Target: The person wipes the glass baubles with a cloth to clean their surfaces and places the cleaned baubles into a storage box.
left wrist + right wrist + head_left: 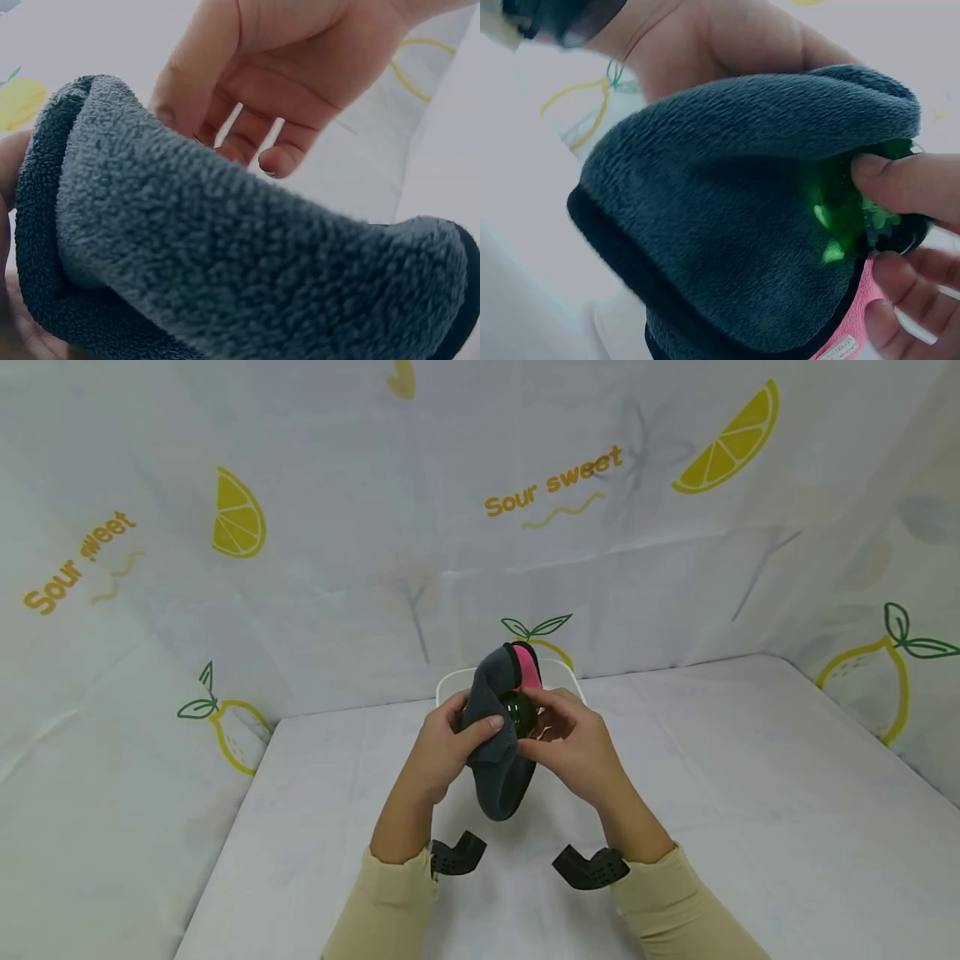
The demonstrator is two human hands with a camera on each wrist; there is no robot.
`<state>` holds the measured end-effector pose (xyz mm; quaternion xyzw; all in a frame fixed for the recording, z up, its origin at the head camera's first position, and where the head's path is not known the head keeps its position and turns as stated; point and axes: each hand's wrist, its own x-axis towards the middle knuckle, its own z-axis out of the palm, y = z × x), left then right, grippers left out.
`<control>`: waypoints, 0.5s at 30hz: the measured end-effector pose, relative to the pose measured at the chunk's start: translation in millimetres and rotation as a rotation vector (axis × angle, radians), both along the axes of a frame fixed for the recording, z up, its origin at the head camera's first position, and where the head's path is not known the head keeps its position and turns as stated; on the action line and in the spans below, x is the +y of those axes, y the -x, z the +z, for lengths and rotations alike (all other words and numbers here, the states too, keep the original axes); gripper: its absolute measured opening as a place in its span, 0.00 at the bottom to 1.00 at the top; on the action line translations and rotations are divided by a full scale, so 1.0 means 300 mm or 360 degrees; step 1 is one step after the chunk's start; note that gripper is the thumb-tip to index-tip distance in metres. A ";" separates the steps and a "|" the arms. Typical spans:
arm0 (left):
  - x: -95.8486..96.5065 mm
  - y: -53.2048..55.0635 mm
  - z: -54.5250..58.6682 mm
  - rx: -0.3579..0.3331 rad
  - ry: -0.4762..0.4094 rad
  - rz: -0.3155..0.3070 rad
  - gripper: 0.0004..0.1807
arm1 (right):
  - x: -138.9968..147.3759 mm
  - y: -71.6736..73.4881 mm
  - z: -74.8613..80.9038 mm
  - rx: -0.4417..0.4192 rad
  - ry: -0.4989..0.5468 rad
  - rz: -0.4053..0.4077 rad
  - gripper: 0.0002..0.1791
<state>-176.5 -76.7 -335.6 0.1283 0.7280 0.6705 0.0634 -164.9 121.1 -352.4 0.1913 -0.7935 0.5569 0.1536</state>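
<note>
A plush dark-grey cloth (pixel 493 781) with black edging and a pink reverse side hangs folded in front of me. My left hand (pixel 441 750) grips it, thumb on its grey face. Against the cloth sits a rounded, shiny dark-green object (pixel 521 713), see-through like glass, throwing green light onto the fabric (pixel 720 217) in the right wrist view. My right hand (pixel 576 745) pinches this green object between thumb and fingers. Cloth covers part of it. In the left wrist view, the cloth (pixel 247 240) hides the green object and the right hand's fingertips.
Behind the hands, a white container (pixel 454 680) shows its rim, mostly hidden by hands and cloth. The white-covered table (pixel 712 793) meets a hanging sheet printed with lemons (pixel 240 514) at the back and sides. Black wrist mounts (pixel 592 868) sit below both hands.
</note>
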 end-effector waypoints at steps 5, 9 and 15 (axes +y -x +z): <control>0.005 0.004 -0.004 0.0011 0.0002 0.0026 0.28 | -0.010 -0.003 -0.009 0.0410 -0.0244 -0.0128 0.35; 0.007 0.003 -0.006 0.0055 -0.0024 0.0070 0.27 | -0.024 -0.006 -0.014 0.0433 -0.0276 -0.0232 0.36; 0.006 0.003 -0.011 0.0117 -0.0089 0.0092 0.24 | -0.039 -0.012 -0.007 0.0088 -0.0175 -0.0249 0.34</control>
